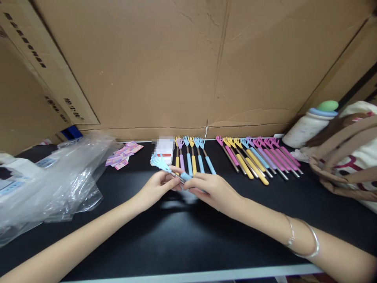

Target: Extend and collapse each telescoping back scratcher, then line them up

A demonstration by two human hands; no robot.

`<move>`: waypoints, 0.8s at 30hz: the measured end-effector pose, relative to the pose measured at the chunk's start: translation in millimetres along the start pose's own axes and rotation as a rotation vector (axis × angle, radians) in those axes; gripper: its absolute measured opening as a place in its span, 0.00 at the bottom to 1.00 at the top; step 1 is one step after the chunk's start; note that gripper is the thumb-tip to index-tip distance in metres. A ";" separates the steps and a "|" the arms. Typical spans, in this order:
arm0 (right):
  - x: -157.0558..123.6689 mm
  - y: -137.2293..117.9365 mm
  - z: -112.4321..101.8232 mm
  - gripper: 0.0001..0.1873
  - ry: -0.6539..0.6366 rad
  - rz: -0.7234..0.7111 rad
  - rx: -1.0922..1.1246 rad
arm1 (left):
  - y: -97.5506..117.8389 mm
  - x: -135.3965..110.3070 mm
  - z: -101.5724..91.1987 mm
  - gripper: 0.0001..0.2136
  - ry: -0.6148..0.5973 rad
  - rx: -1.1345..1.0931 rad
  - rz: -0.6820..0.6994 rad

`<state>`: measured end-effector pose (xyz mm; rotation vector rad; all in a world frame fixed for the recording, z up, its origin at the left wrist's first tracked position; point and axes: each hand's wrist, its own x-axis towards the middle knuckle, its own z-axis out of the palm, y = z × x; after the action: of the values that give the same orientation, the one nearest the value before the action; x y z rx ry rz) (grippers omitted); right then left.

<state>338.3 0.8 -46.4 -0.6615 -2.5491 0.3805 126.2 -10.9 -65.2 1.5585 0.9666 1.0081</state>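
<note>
A light-blue back scratcher [160,162] with a claw-shaped head and metal shaft is held between both hands above the black table [176,243]. My left hand [157,184] is closed round its shaft just below the claw. The fingers of my right hand [210,190] are closed at the blue grip end, which they partly hide. Just beyond the hands lies a row of yellow, purple and blue back scratchers [193,159]. Farther right is a second row of pink, yellow, blue and purple back scratchers [259,157], claws toward the back.
Clear plastic bags [67,184] are heaped on the left. Small pink and purple cards [125,153] and a phone [165,147] lie near the cardboard wall [147,67]. At the right stand a white bottle [306,127] and a brown-and-white bag [347,157].
</note>
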 end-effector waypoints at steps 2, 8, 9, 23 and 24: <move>-1.7 -2.4 1.7 0.13 -0.046 -0.012 -0.085 | 1.5 -0.6 2.8 0.15 -0.011 -0.038 -0.027; 3.9 4.1 -17.2 0.16 0.018 0.001 0.039 | 10.3 -1.0 -1.6 0.17 0.084 -0.104 -0.041; 5.4 6.3 -23.1 0.17 0.050 0.020 0.074 | 10.8 -0.1 -4.0 0.17 0.119 -0.119 -0.032; -22.3 41.9 -57.5 0.21 -0.110 0.232 0.236 | 1.6 11.8 -22.9 0.19 0.462 -0.231 0.020; -22.6 41.9 -57.6 0.21 -0.120 0.230 0.247 | 1.8 11.2 -22.2 0.19 0.462 -0.232 0.023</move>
<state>401.1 32.8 -21.7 -0.8597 -2.4842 0.8207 109.2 6.2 -58.6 1.1684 1.0964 1.4801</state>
